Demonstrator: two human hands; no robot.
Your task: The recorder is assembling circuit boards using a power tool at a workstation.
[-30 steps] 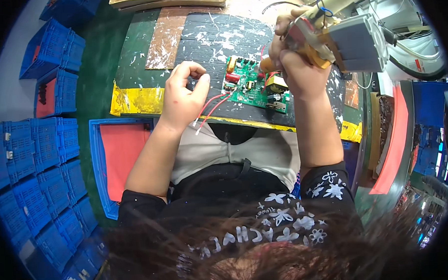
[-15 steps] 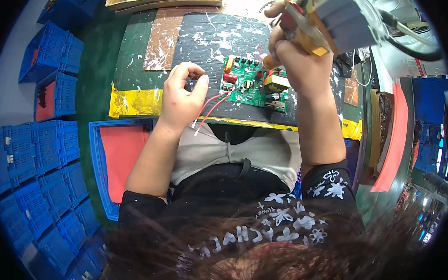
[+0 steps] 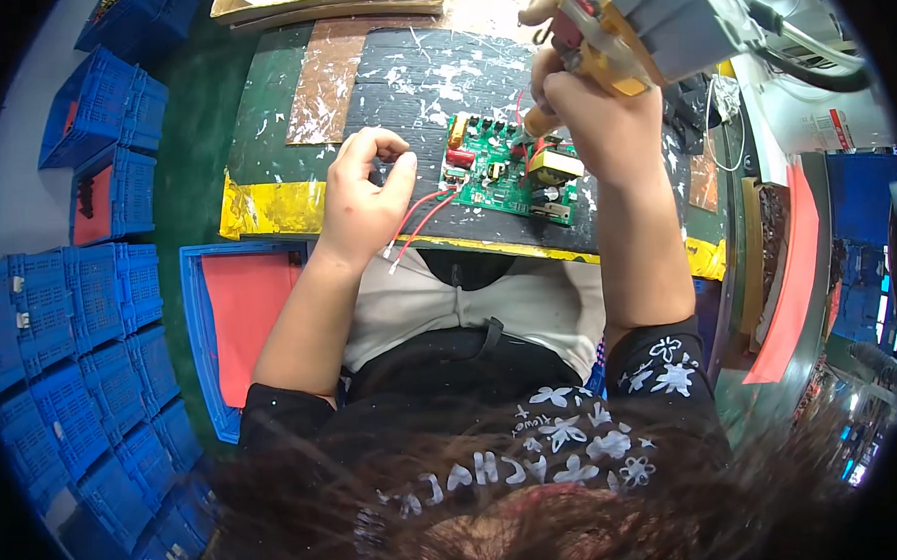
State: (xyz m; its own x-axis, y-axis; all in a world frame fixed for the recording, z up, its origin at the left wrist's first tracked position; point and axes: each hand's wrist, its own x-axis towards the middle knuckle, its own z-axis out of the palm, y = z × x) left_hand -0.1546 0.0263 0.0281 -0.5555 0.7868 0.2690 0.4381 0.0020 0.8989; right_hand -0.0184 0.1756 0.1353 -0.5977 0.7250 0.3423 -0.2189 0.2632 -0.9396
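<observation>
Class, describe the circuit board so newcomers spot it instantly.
Find the scuffed worktable with yellow edging along its near side. Between the left hand and the right hand lies the green circuit board. Crowded components and red wires trailing from its lower left set it apart.

On the dark work surface (image 3: 400,92), a bare stretch is being left open beyond the left hand (image 3: 369,188) and circuit board (image 3: 504,185). The gap between them is being crossed by red wires (image 3: 421,223). Above the board's right side, passage is being blocked by the right hand (image 3: 602,123) and bulky tool (image 3: 648,36).
</observation>
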